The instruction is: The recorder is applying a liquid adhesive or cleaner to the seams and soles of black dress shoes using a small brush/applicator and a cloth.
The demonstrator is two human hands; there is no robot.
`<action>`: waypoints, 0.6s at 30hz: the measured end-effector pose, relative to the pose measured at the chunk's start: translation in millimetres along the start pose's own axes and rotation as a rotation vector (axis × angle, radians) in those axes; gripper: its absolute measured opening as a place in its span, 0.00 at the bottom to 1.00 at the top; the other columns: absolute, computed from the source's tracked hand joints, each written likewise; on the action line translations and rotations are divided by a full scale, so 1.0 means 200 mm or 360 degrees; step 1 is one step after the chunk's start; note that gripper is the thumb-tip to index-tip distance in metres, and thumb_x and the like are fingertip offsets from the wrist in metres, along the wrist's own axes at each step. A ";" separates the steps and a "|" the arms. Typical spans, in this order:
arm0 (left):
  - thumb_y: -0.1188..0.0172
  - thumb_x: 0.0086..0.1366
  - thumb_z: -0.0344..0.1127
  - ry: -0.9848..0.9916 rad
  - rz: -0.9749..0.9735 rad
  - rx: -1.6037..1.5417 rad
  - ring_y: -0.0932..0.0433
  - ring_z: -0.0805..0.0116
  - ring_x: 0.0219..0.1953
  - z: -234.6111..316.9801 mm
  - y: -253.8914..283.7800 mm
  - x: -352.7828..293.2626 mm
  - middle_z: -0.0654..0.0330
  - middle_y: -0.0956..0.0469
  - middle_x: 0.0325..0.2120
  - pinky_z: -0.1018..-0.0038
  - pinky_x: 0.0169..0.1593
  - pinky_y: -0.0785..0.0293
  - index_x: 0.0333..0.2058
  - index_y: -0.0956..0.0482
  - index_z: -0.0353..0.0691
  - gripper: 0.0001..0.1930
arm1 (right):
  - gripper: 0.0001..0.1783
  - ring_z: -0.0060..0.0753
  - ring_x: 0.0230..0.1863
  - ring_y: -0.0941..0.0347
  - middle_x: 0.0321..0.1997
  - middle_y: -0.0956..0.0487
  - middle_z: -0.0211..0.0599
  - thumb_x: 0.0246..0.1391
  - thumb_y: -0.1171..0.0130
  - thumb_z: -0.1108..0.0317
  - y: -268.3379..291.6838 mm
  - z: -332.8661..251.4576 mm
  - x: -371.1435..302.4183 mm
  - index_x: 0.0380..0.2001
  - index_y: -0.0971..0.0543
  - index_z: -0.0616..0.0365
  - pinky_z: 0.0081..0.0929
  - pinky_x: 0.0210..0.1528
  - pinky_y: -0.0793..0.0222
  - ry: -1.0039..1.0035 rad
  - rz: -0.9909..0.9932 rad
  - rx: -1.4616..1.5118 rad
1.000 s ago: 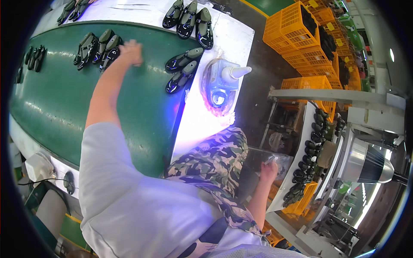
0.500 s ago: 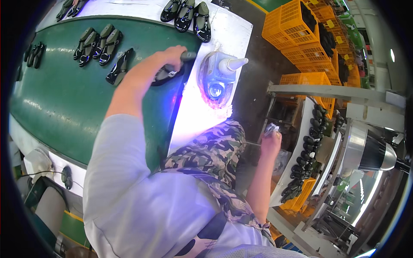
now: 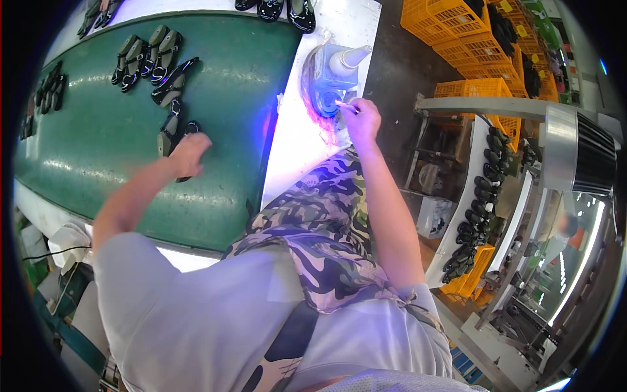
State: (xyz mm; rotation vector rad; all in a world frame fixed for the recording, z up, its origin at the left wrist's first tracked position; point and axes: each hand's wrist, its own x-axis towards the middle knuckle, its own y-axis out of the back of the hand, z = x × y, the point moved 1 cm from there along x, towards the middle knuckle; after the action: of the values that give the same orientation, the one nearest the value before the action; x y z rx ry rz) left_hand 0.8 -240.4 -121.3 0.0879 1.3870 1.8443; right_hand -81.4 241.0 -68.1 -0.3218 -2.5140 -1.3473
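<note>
Reading the view as a clock, the green table (image 3: 241, 85) is filling the sector from 8 to 11 o'clock. Orange crates (image 3: 450, 19) are standing stacked between 1 and 2. A white ledge (image 3: 297, 150) is running along the table's edge near 12, and a camouflage apron (image 3: 313, 196) is covering the person's lap around the centre. At 3, a white shelf (image 3: 450, 228) is carrying a row of dark shoes. Just past 12, a bluish container (image 3: 336, 62) with a pale nozzle is sitting on the ledge.

At 1, the right hand (image 3: 364, 122) is pinching a thin tool (image 3: 345, 105), its fingers drawn narrow. Between 9 and 10, the left hand (image 3: 191, 155), blurred, is lying across a black shoe (image 3: 192, 127) on the table at 10; whether it is gripping, I cannot tell. A second shoe (image 3: 166, 140) is lying beside that one, toward 9. The thin tool's pale tip is appearing at the container's round mouth, contact being unclear.
</note>
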 end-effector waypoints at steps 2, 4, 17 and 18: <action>0.26 0.42 0.37 0.0448 0.0272 -0.0087 0.35 0.50 0.61 0.04 -0.05 -0.02 0.48 0.33 0.57 0.57 0.66 0.38 0.59 0.36 0.35 0.44 | 0.10 0.42 0.29 0.25 0.25 0.22 0.37 0.37 0.28 0.69 -0.06 -0.02 0.01 0.23 0.21 0.56 0.36 0.35 0.29 0.0083 -0.0009 -0.0047; 0.22 0.44 0.41 0.0953 0.0473 -0.0074 0.37 0.49 0.62 0.05 -0.08 -0.01 0.48 0.37 0.60 0.63 0.64 0.35 0.63 0.43 0.34 0.51 | 0.08 0.45 0.31 0.24 0.26 0.22 0.36 0.37 0.30 0.68 -0.10 -0.03 0.00 0.22 0.20 0.54 0.43 0.37 0.30 0.0151 -0.0115 -0.0172; 0.23 0.42 0.42 0.1280 -0.0140 -0.0143 0.25 0.47 0.53 0.24 -0.16 -0.13 0.44 0.30 0.55 0.60 0.57 0.26 0.57 0.38 0.32 0.46 | 0.04 0.43 0.37 0.25 0.28 0.22 0.33 0.41 0.33 0.67 -0.10 -0.06 0.00 0.22 0.20 0.49 0.42 0.40 0.32 0.0404 -0.0106 -0.0304; 0.21 0.39 0.49 0.1330 -0.0160 -0.0090 0.21 0.47 0.49 0.23 -0.15 -0.13 0.46 0.23 0.48 0.60 0.52 0.23 0.50 0.32 0.32 0.43 | 0.05 0.43 0.36 0.24 0.28 0.21 0.33 0.41 0.33 0.66 -0.10 -0.05 0.00 0.23 0.20 0.50 0.41 0.40 0.31 0.0423 -0.0155 -0.0383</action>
State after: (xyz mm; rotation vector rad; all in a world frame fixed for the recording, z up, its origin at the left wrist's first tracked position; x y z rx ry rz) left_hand 58.3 -219.1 -118.4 -0.8529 1.8251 1.9075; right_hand -85.8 222.3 -79.1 -0.0610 -2.1800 -1.6172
